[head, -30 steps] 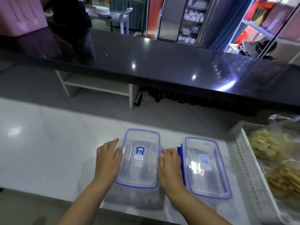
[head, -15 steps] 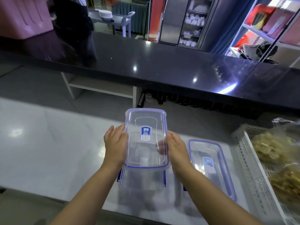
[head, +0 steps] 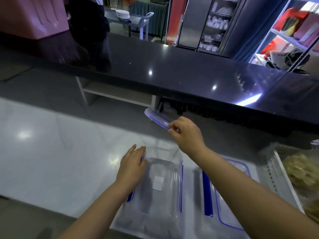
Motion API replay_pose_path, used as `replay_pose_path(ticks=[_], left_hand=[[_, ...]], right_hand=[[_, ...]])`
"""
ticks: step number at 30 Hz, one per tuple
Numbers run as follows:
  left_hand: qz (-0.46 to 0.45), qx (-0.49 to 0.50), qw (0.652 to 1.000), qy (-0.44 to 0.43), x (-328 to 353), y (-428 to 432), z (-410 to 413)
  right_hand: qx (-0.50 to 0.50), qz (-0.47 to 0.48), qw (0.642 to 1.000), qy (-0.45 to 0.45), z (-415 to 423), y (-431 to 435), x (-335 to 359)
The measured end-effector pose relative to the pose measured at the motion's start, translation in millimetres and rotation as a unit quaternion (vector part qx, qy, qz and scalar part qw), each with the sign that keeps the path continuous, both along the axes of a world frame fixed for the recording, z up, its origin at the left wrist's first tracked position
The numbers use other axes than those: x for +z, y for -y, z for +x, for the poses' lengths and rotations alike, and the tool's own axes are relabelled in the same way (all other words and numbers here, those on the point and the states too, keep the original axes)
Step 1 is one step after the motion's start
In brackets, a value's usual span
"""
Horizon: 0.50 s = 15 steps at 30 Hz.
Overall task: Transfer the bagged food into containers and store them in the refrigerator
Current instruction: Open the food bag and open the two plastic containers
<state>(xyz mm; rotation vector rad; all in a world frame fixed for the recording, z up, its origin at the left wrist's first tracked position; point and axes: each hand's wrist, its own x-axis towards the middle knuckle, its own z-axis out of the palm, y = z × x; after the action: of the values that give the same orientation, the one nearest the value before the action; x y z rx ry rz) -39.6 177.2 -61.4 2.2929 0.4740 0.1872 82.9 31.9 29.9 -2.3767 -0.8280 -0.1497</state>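
Observation:
A clear plastic container [head: 160, 183] with blue clips stands open on the white counter in front of me. My left hand [head: 133, 167] rests with straight fingers against its left wall. My right hand [head: 186, 132] pinches the container's clear lid [head: 156, 117], blue-rimmed, and holds it edge-on in the air beyond the container. A second clear container [head: 229, 195] with its lid on sits to the right, partly hidden by my right forearm. Bagged yellowish food [head: 303, 171] lies in a white basket [head: 276, 168] at the far right.
The white counter [head: 51, 152] stretches to the left. A dark glossy bar top [head: 172, 73] runs across behind it, with a white shelf unit [head: 117, 94] below. A person in dark clothing [head: 89, 23] stands behind the bar at the upper left. Shelving fills the background.
The lid has come off the near container. My right hand has carried it up and away, tilted edge-on, while my left hand let go of it and dropped to the container's left side.

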Motion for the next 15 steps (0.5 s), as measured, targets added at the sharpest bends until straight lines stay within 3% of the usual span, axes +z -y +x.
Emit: replay_pose_path(ticks=[5, 11, 15], left_hand=[[-0.005, 0.011, 1.000, -0.004, 0, -2, -7], [-0.024, 0.024, 0.999, -0.013, 0, -2, -11], [-0.017, 0.023, 0.999, -0.023, 2, -1, -11]], right_hand=[[0.068, -0.138, 0.988, 0.000, 10, -19, -42], [0.030, -0.119, 0.984, -0.128, 16, -39, -66], [0.024, -0.101, 0.982, -0.159, 12, -37, -67]])
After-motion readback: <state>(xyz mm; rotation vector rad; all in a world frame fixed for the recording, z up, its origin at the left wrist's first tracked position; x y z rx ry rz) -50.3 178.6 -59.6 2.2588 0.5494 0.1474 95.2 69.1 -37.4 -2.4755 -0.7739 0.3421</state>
